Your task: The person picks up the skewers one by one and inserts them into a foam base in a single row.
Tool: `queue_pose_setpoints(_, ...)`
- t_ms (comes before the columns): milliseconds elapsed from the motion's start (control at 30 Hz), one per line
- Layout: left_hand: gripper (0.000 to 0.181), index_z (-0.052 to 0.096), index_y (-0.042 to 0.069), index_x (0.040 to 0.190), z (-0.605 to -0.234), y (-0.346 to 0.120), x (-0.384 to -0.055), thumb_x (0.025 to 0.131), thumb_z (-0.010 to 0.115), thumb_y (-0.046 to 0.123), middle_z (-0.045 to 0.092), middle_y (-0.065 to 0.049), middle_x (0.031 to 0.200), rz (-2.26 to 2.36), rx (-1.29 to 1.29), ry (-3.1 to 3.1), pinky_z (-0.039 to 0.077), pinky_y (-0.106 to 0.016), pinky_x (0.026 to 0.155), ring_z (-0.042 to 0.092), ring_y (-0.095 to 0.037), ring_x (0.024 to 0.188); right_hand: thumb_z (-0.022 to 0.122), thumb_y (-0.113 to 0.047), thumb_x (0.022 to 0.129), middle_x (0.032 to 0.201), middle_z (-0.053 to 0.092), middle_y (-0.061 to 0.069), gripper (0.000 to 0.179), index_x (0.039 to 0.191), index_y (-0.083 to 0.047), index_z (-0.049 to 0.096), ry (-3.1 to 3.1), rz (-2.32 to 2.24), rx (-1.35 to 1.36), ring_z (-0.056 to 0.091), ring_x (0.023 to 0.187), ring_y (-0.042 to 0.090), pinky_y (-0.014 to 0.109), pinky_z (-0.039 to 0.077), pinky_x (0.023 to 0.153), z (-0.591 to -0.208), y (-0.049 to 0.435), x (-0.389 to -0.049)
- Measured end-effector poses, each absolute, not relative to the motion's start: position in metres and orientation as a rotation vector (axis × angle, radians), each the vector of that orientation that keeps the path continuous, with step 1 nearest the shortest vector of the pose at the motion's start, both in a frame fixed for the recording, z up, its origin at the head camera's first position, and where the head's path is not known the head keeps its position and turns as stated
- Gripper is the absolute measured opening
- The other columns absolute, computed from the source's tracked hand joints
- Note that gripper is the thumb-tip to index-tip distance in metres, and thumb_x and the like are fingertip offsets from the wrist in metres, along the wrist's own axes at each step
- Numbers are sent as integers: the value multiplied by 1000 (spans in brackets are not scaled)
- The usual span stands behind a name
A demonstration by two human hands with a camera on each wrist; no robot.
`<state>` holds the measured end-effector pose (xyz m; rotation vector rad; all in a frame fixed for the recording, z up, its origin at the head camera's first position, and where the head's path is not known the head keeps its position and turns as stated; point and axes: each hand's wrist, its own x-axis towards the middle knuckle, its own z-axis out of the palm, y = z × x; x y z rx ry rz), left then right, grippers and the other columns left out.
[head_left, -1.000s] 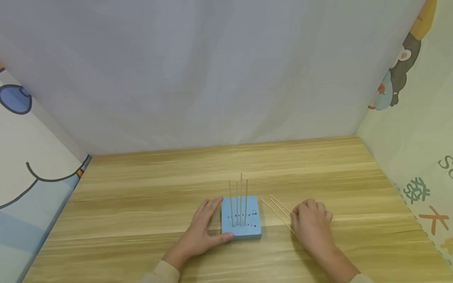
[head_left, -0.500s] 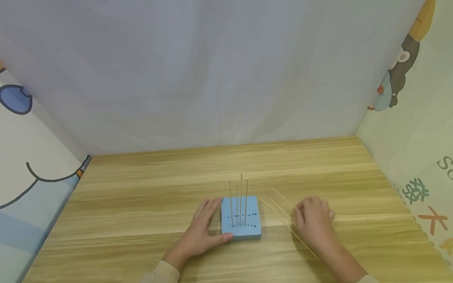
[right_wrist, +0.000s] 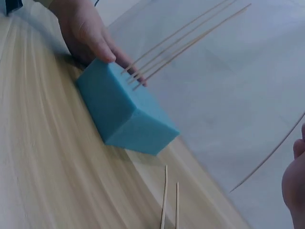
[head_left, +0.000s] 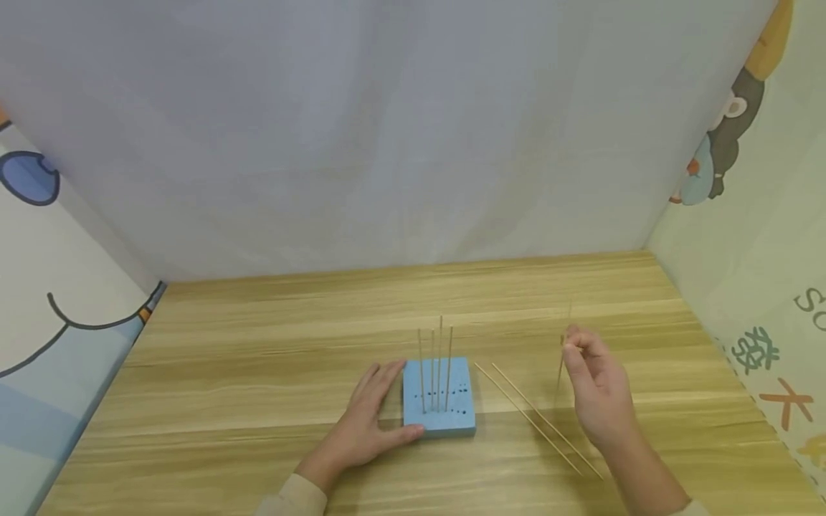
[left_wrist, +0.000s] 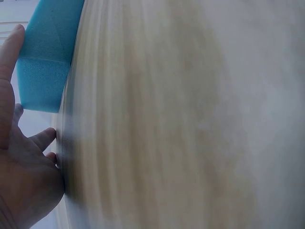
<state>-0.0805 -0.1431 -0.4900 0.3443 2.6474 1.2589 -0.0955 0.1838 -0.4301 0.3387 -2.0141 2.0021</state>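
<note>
Raised since the earlier frame, the right hand (head_left: 600, 390) now pinches one stick (right_wrist: 269, 156) above the tabletop (head_left: 258, 358), to the right of the blue block (head_left: 458, 400). I see wood running on from there to the right wall (head_left: 729, 272). That stick's long axis is near vertical; two loose sticks (head_left: 529, 418) lie slantwise beside the block, and four upright sticks (head_left: 449, 369) stand in it. Well apart, the left hand (head_left: 371, 423) rests spread against the block's left side.

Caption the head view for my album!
Left grip against a blue block with four upright sticks; right grip pinching another stick, two more on the table.
</note>
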Motion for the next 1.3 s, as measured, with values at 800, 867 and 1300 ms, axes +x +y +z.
queue_pose_setpoints(800,104,32,14,165,-490,-145,-78,82,88,44,34,-16,170,1297,349,2628,15,-80,122,12,-52,159,41,16,103,111,51,-4,10,94,13,44,-1691,2091,794,49,111,12,17,47,95,-432,87,-100)
queue_pose_setpoints(867,104,32,14,165,-489,-144,-79,82,88,45,34,-16,169,1295,351,2634,15,-80,122,13,-52,159,42,16,103,111,51,-3,9,94,13,45,-1674,2095,798,49,110,11,16,47,96,-433,84,-101)
queue_pose_setpoints(1300,104,32,17,165,-488,-143,-79,82,89,45,35,-14,170,1307,336,2632,15,-79,122,12,-51,160,45,10,105,111,49,-7,10,95,10,48,-1678,2111,788,48,110,13,17,46,101,-439,76,-101)
